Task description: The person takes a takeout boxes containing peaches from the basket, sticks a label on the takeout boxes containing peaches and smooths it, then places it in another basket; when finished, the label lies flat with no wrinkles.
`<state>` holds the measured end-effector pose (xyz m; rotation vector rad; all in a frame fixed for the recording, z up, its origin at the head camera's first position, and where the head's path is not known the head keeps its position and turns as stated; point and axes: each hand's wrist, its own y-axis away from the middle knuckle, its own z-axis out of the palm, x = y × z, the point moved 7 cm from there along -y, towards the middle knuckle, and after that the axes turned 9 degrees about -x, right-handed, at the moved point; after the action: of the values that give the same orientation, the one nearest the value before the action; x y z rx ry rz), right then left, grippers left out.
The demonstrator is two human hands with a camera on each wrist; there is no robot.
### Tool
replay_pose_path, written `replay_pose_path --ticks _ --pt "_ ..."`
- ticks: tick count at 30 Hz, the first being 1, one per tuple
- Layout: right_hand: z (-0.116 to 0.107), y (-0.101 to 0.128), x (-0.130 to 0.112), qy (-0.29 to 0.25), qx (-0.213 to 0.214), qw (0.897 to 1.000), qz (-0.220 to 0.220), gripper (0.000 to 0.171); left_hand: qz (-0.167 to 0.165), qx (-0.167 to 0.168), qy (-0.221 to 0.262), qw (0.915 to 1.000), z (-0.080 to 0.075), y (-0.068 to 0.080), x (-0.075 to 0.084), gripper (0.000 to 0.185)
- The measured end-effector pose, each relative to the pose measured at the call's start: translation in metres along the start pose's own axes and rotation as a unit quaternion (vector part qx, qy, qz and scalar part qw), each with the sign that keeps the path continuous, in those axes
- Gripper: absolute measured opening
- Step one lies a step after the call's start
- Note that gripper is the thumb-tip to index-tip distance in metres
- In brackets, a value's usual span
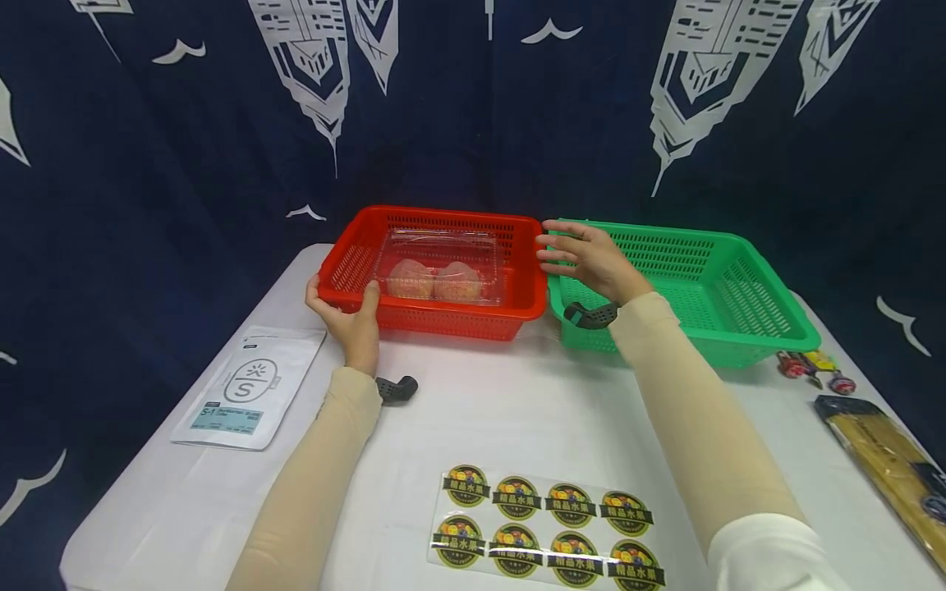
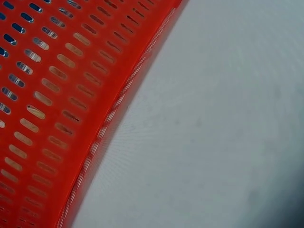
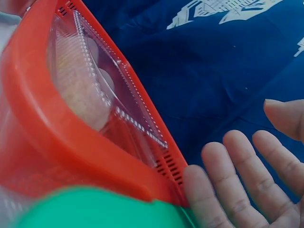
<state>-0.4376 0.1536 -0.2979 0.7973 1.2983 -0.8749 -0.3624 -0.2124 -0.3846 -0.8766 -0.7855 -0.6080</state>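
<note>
White tabletop (image 1: 473, 410) before you, navy printed curtain (image 1: 148, 148) at the far side, your left hand (image 1: 347, 316) gripping the red basket (image 1: 517, 308) rim, right hand (image 1: 591, 258) spread loose beside it, green basket (image 1: 739, 279) right, sticker sheet (image 1: 547, 525) near.

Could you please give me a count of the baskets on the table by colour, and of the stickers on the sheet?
Red basket: 1, gripped by the left hand, with the right hand at its far corner
Green basket: 1
Round stickers on the sheet: 8
Total: 10
</note>
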Motion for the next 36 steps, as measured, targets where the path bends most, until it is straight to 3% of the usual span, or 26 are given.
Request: replay_pose_path --ticks 10,17,26,31,36 --pt "0.017 -0.019 0.002 0.013 0.03 0.999 -0.002 0.059 0.006 -0.001 0.004 1.0 0.001 -0.003 -0.005 0.083" --pt "0.031 -0.034 0.004 -0.029 0.04 0.999 -0.007 0.062 0.007 -0.002 0.005 1.0 0.0 -0.004 -0.007 0.084" --pt "0.045 -0.051 0.013 -0.048 0.076 0.996 0.03 0.062 0.003 -0.002 0.001 1.0 -0.001 -0.003 -0.006 0.084" --pt "0.054 -0.056 0.017 -0.035 0.094 0.994 0.051 0.065 -0.002 0.0 -0.004 1.0 -0.002 -0.003 -0.007 0.084" --pt "0.057 -0.06 0.024 0.013 0.115 0.99 0.08 0.067 -0.002 0.0 -0.001 1.0 -0.001 -0.002 -0.006 0.085"
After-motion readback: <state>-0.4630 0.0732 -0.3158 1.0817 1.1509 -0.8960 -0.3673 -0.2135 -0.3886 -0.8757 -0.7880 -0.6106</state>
